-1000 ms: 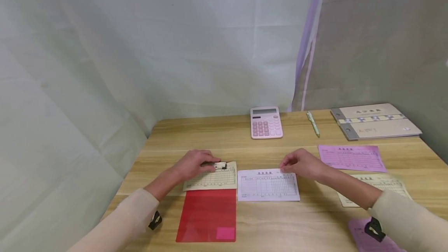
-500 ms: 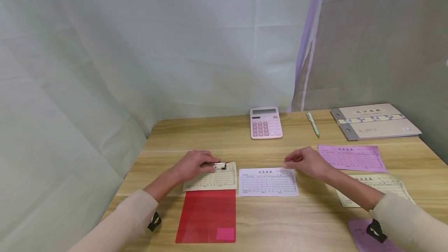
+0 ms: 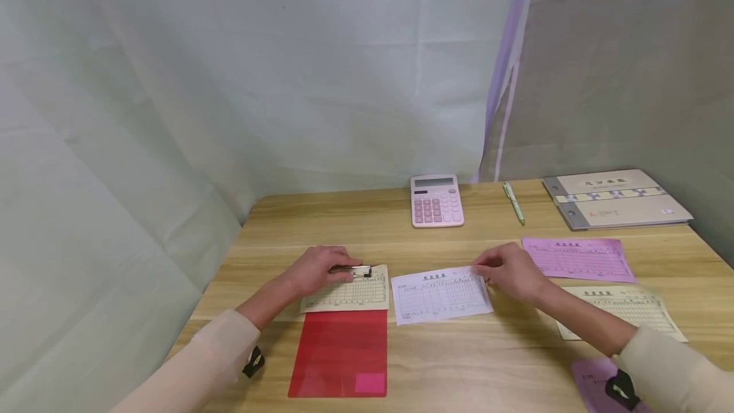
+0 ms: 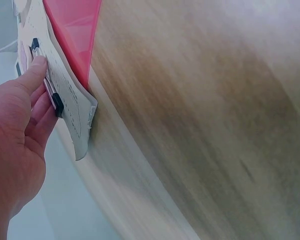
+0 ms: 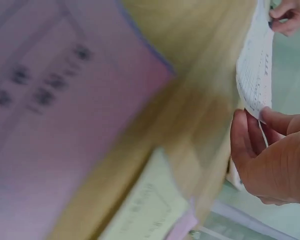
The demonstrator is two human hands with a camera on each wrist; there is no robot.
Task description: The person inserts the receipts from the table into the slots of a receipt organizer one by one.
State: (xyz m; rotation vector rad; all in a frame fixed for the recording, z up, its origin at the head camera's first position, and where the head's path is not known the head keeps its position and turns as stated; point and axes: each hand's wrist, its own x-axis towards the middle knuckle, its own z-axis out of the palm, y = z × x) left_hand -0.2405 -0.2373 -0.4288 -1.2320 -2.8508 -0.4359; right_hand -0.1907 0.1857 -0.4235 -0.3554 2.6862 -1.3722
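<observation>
My left hand point(image 3: 317, 271) grips the metal clip point(image 3: 357, 271) at the top of a red clipboard point(image 3: 339, 355). Under the clip lies a cream printed form point(image 3: 350, 293), covering the board's upper part. In the left wrist view, the thumb presses on the clip point(image 4: 49, 80) with the fingers underneath. My right hand point(image 3: 507, 271) pinches the top right corner of a white printed form point(image 3: 440, 297), just right of the clipboard. That sheet is tilted, its right end higher. In the right wrist view, thumb and fingertips hold the white form's corner point(image 5: 257, 92).
On the right lie a purple form point(image 3: 579, 258), a cream form point(image 3: 625, 311) and another purple form point(image 3: 593, 381), partly hidden by the right sleeve. At the back are a pink calculator point(image 3: 436, 201), a green pen point(image 3: 513, 203) and a binder point(image 3: 616, 199). Curtains hang behind the table.
The white form's right side has risen and the sheet has turned from level to tilted. The right hand has shifted slightly right with its corner. The left hand stays on the clip.
</observation>
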